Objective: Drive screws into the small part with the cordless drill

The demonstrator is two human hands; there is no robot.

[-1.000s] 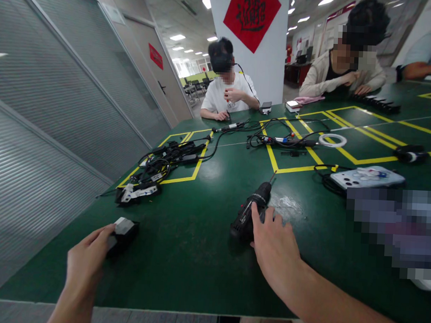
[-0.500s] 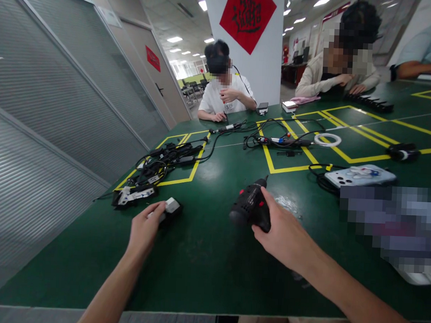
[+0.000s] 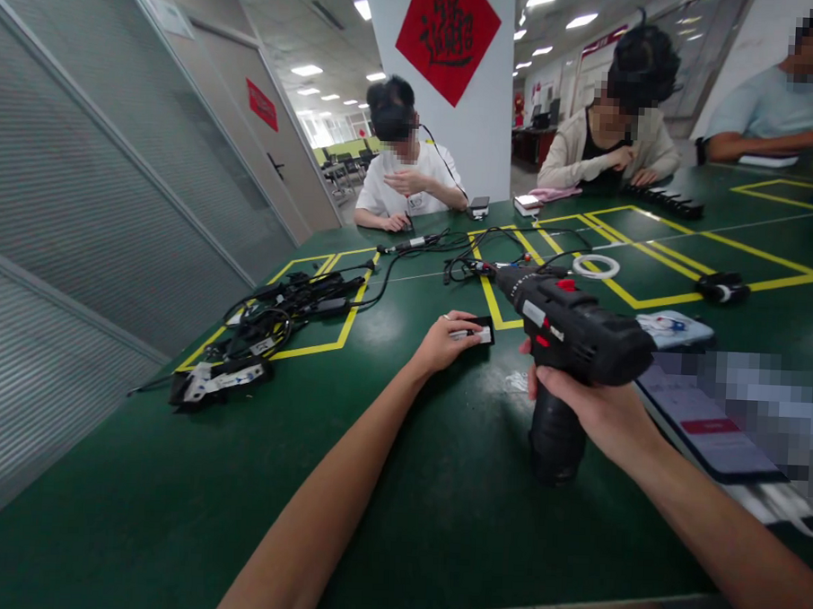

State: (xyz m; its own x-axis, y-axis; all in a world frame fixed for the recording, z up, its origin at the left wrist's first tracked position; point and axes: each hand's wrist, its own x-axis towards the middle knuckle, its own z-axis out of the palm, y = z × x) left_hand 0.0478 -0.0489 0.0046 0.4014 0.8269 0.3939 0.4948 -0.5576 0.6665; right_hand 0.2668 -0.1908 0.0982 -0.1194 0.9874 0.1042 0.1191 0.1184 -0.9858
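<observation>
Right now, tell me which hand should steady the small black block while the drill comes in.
Left. The left hand already rests on the small black block on the green table. The right hand is wrapped round the drill, held upright just right of the block.

Bare green table surface [image 3: 190, 475] lies open at near left. A tangle of black cables [image 3: 278, 308] blocks the left; a white tape ring [image 3: 595, 266] and black cords [image 3: 490, 245] obstruct ahead.
</observation>
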